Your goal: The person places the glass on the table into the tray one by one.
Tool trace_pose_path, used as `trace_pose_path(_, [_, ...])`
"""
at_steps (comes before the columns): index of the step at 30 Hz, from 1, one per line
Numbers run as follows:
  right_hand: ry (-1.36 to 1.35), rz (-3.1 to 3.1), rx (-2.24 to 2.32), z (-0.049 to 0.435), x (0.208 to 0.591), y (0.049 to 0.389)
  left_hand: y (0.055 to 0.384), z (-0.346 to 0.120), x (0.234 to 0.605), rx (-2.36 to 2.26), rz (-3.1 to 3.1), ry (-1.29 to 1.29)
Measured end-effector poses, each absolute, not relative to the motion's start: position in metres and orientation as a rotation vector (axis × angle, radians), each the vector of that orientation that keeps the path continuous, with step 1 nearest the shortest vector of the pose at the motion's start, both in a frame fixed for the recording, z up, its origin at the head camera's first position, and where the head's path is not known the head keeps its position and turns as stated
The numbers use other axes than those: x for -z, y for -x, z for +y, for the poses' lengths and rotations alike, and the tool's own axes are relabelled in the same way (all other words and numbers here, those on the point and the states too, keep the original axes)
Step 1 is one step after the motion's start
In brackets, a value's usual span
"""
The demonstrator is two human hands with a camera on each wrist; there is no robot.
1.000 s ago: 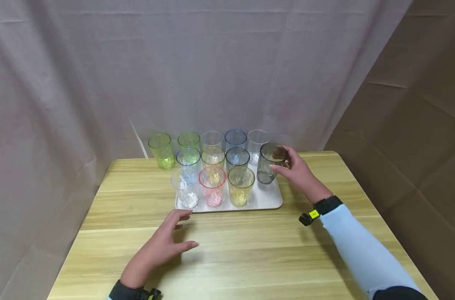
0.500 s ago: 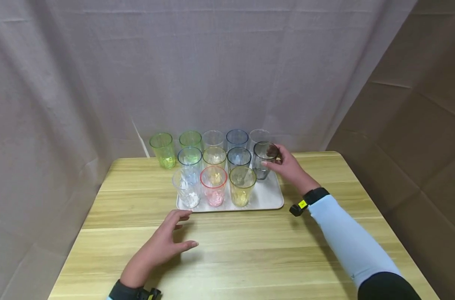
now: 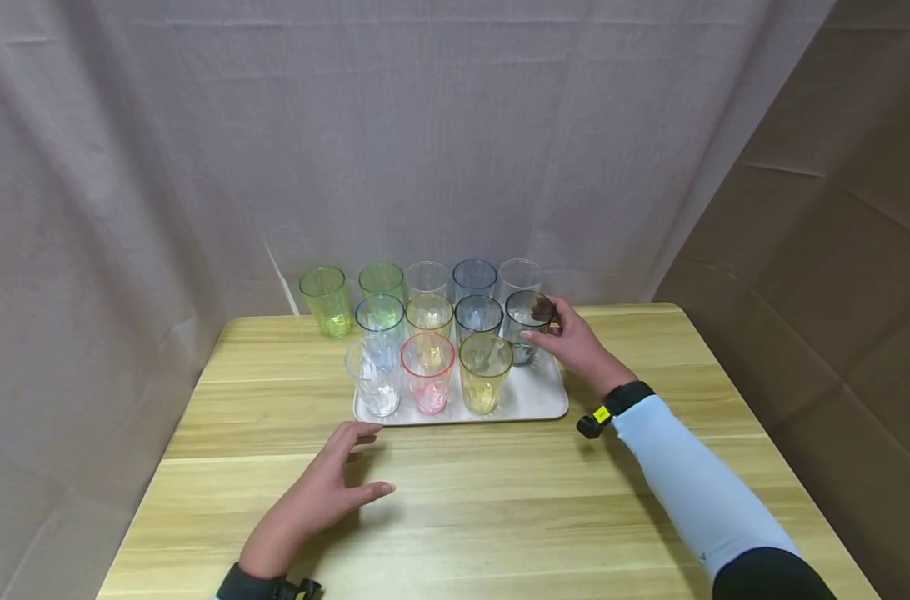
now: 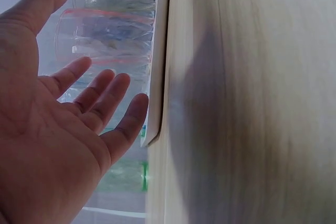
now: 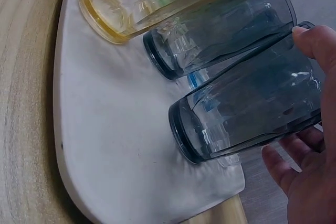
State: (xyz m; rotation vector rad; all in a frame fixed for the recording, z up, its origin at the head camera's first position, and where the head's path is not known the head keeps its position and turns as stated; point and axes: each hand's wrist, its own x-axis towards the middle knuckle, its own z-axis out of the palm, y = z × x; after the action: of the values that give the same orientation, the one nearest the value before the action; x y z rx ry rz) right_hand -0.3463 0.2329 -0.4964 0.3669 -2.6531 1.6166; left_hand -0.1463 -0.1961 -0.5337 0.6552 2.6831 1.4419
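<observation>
My right hand (image 3: 584,343) grips a smoky grey drinking glass (image 3: 517,348), thumb on the near side and fingers round the right. That glass stands upright at the right end of the middle row on a white tray (image 3: 541,398). In the right wrist view its base (image 5: 184,135) is at the tray surface, beside a dark blue-grey glass (image 5: 220,35). My left hand (image 3: 322,490) hovers over the table before the tray's front left corner, fingers spread and holding nothing. Nearest to it are a clear glass (image 3: 372,383) and a red-rimmed glass (image 3: 428,379).
A yellow glass (image 3: 485,379) ends the front row at the right. Several more tinted and clear glasses fill the rows behind, close together. One green glass (image 3: 325,302) stands left of the tray on the wooden table (image 3: 500,517). A grey curtain (image 3: 440,150) hangs behind.
My right hand has carried the grey glass left and then down, from the tray's right side to beside the dark blue-grey glass. My left hand has barely moved.
</observation>
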Motion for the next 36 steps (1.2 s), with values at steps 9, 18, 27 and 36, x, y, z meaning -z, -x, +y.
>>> trace_pose_path(9, [-0.324, -2.677, -1.592, 0.233, 0.496, 0.342, 0.148, -0.197, 0.532, -1.438, 2.682, -0.627])
trace_pose_path(18, [-0.388, -2.621, -1.572, 0.25, 0.498, 0.298, 0.152, -0.201, 0.53, -1.443, 2.709, -0.636])
trace_pose_path(27, [-0.545, -2.631, -1.528, 0.255, 0.516, 0.213, 0.153, -0.203, 0.526, -1.434, 2.722, -0.64])
trace_pose_path(36, [-0.669, -2.633, -1.524, 0.241, 0.531, 0.168, 0.151, -0.205, 0.527, -1.435, 2.714, -0.605])
